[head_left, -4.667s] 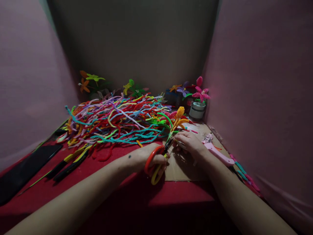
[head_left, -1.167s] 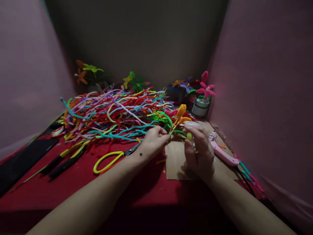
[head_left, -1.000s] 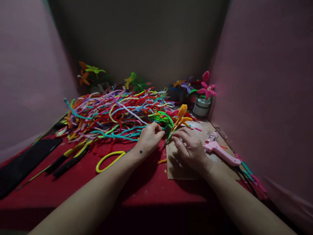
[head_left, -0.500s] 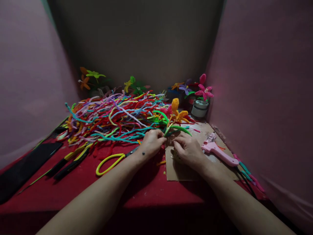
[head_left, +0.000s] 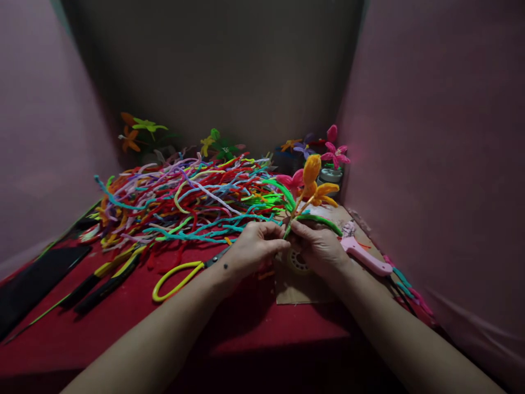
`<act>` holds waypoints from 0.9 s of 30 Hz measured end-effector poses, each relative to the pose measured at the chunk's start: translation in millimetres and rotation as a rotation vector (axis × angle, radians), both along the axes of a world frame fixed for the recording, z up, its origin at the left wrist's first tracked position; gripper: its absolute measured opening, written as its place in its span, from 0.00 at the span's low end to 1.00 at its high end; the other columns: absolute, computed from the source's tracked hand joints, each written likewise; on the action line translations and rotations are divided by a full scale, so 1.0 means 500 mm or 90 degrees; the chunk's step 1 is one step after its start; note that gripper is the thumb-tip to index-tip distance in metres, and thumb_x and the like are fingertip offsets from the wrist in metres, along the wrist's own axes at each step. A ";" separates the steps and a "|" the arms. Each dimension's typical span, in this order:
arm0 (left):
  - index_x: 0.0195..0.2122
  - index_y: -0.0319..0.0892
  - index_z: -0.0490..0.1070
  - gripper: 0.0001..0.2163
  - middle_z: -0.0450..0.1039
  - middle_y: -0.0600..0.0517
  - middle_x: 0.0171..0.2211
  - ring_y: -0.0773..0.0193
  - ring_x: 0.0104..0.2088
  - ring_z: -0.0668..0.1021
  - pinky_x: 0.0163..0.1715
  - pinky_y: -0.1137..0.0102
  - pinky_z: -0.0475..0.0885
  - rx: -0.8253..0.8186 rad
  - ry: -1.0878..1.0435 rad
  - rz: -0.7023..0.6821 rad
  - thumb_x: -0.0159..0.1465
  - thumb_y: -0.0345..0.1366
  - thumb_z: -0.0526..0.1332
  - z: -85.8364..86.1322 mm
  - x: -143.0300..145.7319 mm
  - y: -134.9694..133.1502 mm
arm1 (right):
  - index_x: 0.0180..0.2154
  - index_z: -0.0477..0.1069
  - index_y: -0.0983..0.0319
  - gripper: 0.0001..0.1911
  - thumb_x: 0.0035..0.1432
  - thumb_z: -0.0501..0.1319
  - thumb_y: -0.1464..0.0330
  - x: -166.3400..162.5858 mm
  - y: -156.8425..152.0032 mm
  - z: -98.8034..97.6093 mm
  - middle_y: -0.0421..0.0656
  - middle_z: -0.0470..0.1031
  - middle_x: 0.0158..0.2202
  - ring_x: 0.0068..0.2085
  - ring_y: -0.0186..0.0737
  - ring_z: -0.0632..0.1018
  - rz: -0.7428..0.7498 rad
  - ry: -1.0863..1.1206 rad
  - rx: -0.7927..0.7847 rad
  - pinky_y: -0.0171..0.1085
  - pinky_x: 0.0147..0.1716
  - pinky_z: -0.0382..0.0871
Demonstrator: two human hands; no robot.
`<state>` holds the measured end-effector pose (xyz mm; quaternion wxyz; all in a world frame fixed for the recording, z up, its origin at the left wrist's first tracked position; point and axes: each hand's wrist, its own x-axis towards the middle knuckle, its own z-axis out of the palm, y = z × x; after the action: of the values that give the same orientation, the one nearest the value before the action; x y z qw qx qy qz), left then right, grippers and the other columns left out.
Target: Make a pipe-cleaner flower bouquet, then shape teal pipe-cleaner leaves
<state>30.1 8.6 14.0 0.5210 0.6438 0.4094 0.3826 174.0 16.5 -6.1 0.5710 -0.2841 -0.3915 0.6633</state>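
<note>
Between my hands stands a pipe-cleaner flower with orange-yellow petals, a yellow stalk and long green leaves. My left hand pinches the low green end of its stem between thumb and fingers. From the other side, my right hand grips the same stem just above, its thumb against the base of the leaves. A pink bloom shows behind the orange petals; whether it belongs to the same flower I cannot tell. Under the right hand, a pale ring-shaped spool is partly hidden on the cardboard.
A big heap of coloured pipe cleaners covers the back left. Yellow-handled scissors, black-and-yellow pliers and a flat black object lie left. A pink glue gun rests right. Finished flowers stand behind, between pink side walls.
The flower has come nearer and tilted a little right. My right hand has closed in on the stem, where before it was lower beside it. The view has shifted slightly right.
</note>
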 end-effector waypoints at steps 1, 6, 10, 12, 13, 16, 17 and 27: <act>0.25 0.37 0.69 0.08 0.62 0.57 0.16 0.75 0.16 0.61 0.16 0.77 0.54 -0.046 -0.025 -0.035 0.51 0.38 0.62 0.000 -0.005 0.001 | 0.26 0.73 0.65 0.10 0.42 0.67 0.66 0.000 -0.001 0.001 0.36 0.65 0.18 0.20 0.26 0.62 0.001 -0.006 0.004 0.28 0.17 0.52; 0.24 0.36 0.68 0.16 0.57 0.58 0.11 0.77 0.11 0.56 0.13 0.77 0.47 -0.130 -0.112 -0.076 0.56 0.47 0.57 -0.009 -0.012 0.008 | 0.24 0.71 0.64 0.08 0.41 0.67 0.67 -0.003 -0.007 0.007 0.36 0.64 0.18 0.20 0.27 0.62 0.008 -0.005 0.025 0.29 0.18 0.53; 0.19 0.38 0.63 0.15 0.56 0.59 0.12 0.76 0.13 0.58 0.13 0.78 0.50 -0.059 -0.034 -0.035 0.56 0.44 0.58 -0.005 0.003 0.001 | 0.23 0.71 0.63 0.08 0.41 0.67 0.67 -0.005 -0.010 0.006 0.35 0.64 0.18 0.20 0.28 0.63 -0.005 -0.011 0.028 0.31 0.21 0.56; 0.20 0.38 0.64 0.14 0.57 0.58 0.14 0.76 0.15 0.58 0.14 0.78 0.52 0.018 0.013 -0.016 0.57 0.42 0.57 -0.001 0.010 -0.006 | 0.24 0.71 0.63 0.08 0.42 0.66 0.66 -0.002 -0.009 0.000 0.36 0.65 0.20 0.22 0.29 0.63 -0.008 -0.045 0.030 0.32 0.23 0.57; 0.21 0.38 0.65 0.13 0.58 0.58 0.15 0.75 0.16 0.59 0.15 0.78 0.53 0.065 0.042 0.000 0.57 0.41 0.56 0.000 0.012 -0.008 | 0.24 0.70 0.63 0.08 0.43 0.66 0.65 0.000 -0.008 -0.004 0.36 0.65 0.20 0.22 0.29 0.63 -0.017 -0.069 0.036 0.32 0.23 0.57; 0.22 0.38 0.67 0.10 0.62 0.56 0.18 0.73 0.19 0.63 0.20 0.77 0.58 0.221 0.160 0.062 0.58 0.36 0.54 -0.004 0.016 -0.013 | 0.21 0.66 0.62 0.11 0.46 0.64 0.64 0.002 -0.009 -0.010 0.35 0.60 0.18 0.21 0.28 0.60 -0.048 -0.134 0.069 0.32 0.21 0.53; 0.22 0.38 0.68 0.09 0.63 0.56 0.19 0.72 0.21 0.65 0.22 0.76 0.60 0.271 0.203 0.083 0.57 0.35 0.54 -0.009 0.016 -0.013 | 0.20 0.65 0.62 0.12 0.46 0.63 0.64 0.001 -0.011 -0.009 0.34 0.58 0.17 0.20 0.28 0.58 -0.059 -0.150 0.077 0.32 0.20 0.52; 0.28 0.40 0.69 0.07 0.69 0.53 0.25 0.68 0.26 0.70 0.28 0.74 0.64 0.310 0.166 0.088 0.57 0.31 0.53 -0.020 0.012 -0.015 | 0.28 0.71 0.61 0.07 0.45 0.63 0.65 -0.009 -0.032 0.024 0.39 0.67 0.22 0.23 0.32 0.63 -0.066 -0.186 0.116 0.34 0.22 0.57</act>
<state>36.2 1.3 3.8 0.2662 0.7643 0.4120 0.4186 169.3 0.3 5.9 0.5648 -0.3440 -0.5136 0.5467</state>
